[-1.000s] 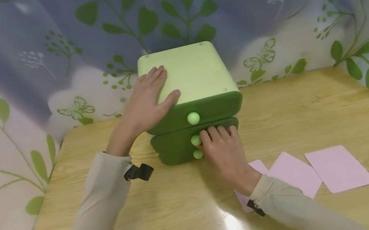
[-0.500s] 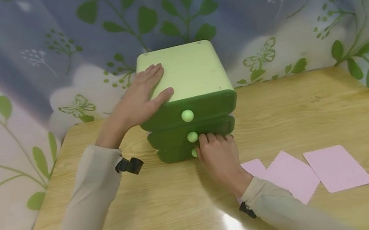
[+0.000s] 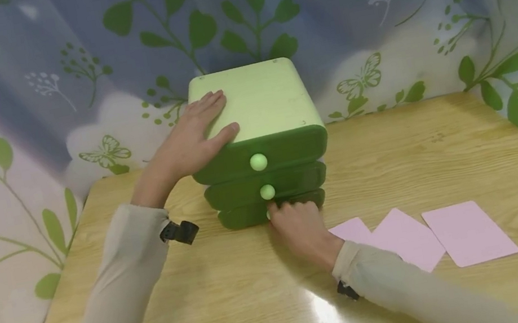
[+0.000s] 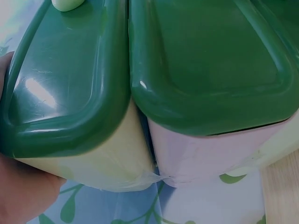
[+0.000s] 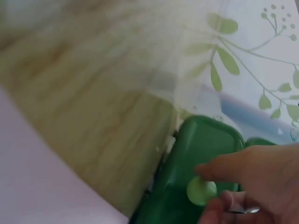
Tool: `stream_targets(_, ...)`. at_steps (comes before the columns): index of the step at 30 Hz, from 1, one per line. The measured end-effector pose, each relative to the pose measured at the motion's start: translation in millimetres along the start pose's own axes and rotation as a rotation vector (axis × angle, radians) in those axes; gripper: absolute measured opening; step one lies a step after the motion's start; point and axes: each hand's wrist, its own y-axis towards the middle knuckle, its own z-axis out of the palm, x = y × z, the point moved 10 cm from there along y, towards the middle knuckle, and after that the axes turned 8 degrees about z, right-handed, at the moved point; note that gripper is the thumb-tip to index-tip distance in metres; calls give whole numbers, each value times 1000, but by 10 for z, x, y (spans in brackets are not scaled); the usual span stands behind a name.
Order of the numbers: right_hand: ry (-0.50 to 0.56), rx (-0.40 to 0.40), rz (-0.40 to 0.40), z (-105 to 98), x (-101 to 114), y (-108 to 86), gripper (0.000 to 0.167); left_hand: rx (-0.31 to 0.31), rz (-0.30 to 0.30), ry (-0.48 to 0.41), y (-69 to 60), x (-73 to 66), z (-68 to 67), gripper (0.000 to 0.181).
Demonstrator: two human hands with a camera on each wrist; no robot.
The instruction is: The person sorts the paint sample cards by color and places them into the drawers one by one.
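Three-drawer chest (image 3: 264, 129) — pale green shell, dark green fronts — upright at the back of the wooden bench (image 3: 221, 305), roughly mid-width, close to the printed cloth (image 3: 327, 13) behind. Fronts stacked: top drawer (image 3: 300, 146), middle drawer (image 3: 298, 178), bottom drawer (image 3: 243, 218), each with a round pale green knob.

Right hand (image 3: 299, 229) low on the chest, fingers curled in. Right wrist view: a finger and the thumb clamped from opposite sides on the bottom knob (image 5: 202, 191). Middle knob (image 3: 267, 192) just above that hand; top knob (image 3: 258, 162) higher again, clear of both hands.

Left hand (image 3: 191, 141) laid over the left edge of the chest's top, palm down; thumb well apart from the other fingers, which lie close together. Both arms in beige sleeves (image 3: 115, 283), a black strap at each wrist.

To the right on the bench, three pink cards (image 3: 408, 239) in a row: middle one turned cornerwise, leftmost partly covered by the right arm, rightmost lying flat. Cloth pattern: green leaves, berry sprigs, butterflies.
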Motion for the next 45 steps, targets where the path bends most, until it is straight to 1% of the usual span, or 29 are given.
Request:
stream_targets(2,-39,43,-40,74,38,0,11,-3,-2,-3,-1,3,-1,71)
stream_targets(3,-67,29,-67,83,63,-3,11,-3,-2,-2,-1,1,1,71)
stream_targets(5,-112,-28,-117,78,114,-14,12,-5,-4,-7,-3,-4,6,71)
stream_targets(12,-245,-310,-303,-13,275,-76,12,-17,-10,-16,-19,-21,4,70)
stream_targets(14,-265,-355,-349,-2,295,-106,12,-20,-7,-17,-21,-23,1,70)
stream_targets(16,-266,-378,-381,8,303,-134,11,-22,-5,-20,-21,-30,0,70)
stream_targets(19,-243,-381,-390,9,300,-149,11,-24,-2,-17,-23,-37,-3,71)
stream_targets(25,-221,-337,-378,22,295,-115,13,-31,0,-14,-29,-26,-12,70)
stream_targets(28,-235,-318,-406,64,298,-118,16,-35,3,-18,-21,-27,-4,70)
stream_targets(34,-299,-284,-460,122,307,-132,20,-27,9,-27,4,-36,24,70)
stream_targets(36,-322,-277,-470,121,318,-160,21,-25,11,-32,8,-41,27,70)
stream_targets(39,-349,-291,-496,84,368,-245,25,-27,11,-34,4,-39,19,70)
stream_targets(42,-324,-299,-530,24,428,-323,25,-30,3,-34,-13,-22,3,70)
stream_targets(45,-252,-257,-525,-5,404,-317,21,-30,2,-34,-15,-22,16,70)
